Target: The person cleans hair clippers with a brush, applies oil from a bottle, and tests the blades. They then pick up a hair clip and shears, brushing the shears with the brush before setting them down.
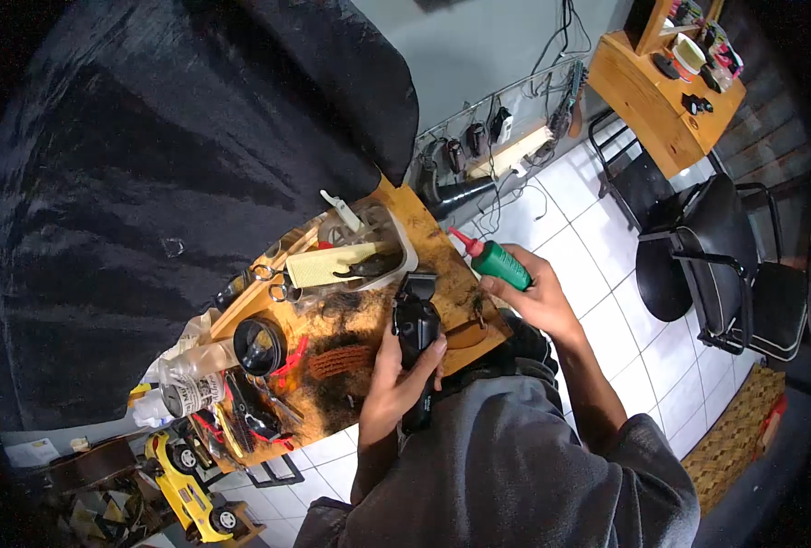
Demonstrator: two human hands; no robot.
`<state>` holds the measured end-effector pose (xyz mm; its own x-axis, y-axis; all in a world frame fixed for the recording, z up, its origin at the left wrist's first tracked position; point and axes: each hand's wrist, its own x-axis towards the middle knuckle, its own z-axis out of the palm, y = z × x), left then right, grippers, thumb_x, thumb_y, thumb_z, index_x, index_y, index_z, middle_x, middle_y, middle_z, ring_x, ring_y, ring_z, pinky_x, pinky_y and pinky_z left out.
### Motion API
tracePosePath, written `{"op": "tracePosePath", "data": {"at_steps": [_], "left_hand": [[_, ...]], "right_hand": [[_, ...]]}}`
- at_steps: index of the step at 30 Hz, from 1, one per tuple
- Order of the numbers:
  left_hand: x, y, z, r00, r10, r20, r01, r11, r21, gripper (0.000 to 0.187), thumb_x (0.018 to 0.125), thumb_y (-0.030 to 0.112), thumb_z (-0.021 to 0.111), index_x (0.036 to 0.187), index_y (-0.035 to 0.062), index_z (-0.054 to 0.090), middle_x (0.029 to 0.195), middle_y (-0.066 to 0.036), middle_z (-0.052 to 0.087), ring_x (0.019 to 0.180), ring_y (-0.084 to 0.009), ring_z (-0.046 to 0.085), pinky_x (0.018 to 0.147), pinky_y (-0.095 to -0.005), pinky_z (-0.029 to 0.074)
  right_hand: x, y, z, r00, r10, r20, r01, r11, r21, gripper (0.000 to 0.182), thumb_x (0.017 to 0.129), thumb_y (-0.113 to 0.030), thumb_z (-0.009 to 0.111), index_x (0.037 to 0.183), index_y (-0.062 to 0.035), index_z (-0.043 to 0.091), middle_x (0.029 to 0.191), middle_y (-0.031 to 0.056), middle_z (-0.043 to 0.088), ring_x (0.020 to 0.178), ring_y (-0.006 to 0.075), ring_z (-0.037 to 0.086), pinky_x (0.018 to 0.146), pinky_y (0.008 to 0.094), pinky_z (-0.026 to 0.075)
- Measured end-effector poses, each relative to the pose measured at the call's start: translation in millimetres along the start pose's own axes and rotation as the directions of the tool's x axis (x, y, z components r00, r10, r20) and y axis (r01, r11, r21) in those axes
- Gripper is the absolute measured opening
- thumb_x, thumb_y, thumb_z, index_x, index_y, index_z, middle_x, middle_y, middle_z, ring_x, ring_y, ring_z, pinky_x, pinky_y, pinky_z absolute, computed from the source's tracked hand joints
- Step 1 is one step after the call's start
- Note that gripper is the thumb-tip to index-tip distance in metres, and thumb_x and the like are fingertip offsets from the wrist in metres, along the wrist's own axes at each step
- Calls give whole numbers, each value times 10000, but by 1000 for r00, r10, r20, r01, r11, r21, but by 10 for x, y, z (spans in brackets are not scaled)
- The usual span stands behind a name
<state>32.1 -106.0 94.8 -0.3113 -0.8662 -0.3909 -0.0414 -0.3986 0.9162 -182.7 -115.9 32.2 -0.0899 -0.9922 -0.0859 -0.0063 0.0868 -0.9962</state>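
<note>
My left hand (390,388) is closed around a black hair clipper (416,324), its blade end pointing up over the wooden table. In my right hand (544,297) is a small green oil bottle (504,267) with a red nozzle, tilted toward the clipper and apart from it. Dark hair clippings lie scattered on the wooden table (424,224). Beyond the clipper, a clear plastic tub (407,239) holds a pale yellow comb (332,267) and other tools. Scissors (284,291) lie beside it. A brown ridged piece (339,362) rests left of my left hand.
A clear jar (186,388), a round black container (259,345) and several tools crowd the table's left end. A yellow toy car (186,493) stands below. Clippers and cords hang from a wall rack (474,137). Black chairs (711,251) stand at right; dark cloth (195,164) hangs at left.
</note>
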Motion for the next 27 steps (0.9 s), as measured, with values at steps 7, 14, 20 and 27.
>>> {"op": "tracePosePath", "data": {"at_steps": [7,14,20,27], "left_hand": [[126,-31,50,997,-67,47,66,997,30,417,919,110,591,1259,30,365,867,-47,529,673,-102,560,529,-259,479],[195,62,131,991,-117,64,116,993,13,433,926,122,584,1278,44,344,887,-43,513,659,-101,543,541,-266,472],[225,107,114,978,-200,58,198,980,31,406,937,110,562,1272,49,341,883,-46,516,678,-98,548,550,-257,468],[250,47,80,990,-121,72,121,993,-4,403,932,38,535,1281,56,335,915,-76,549,649,-121,561,525,-265,483]], "right_hand": [[557,-46,182,928,-368,-62,314,860,-402,476,781,-221,737,1154,25,573,1002,194,607,921,307,576,831,375,428],[1189,-19,482,899,-429,-86,385,869,-311,468,813,-147,691,1206,5,486,993,251,587,923,426,569,786,419,460],[1452,-21,597,894,-446,27,441,870,-222,472,826,-110,665,1225,28,454,1059,269,575,967,455,559,805,427,463],[1603,20,591,854,-500,144,520,827,-215,533,857,-98,645,1317,14,400,1116,279,569,1022,435,572,800,390,478]]}}
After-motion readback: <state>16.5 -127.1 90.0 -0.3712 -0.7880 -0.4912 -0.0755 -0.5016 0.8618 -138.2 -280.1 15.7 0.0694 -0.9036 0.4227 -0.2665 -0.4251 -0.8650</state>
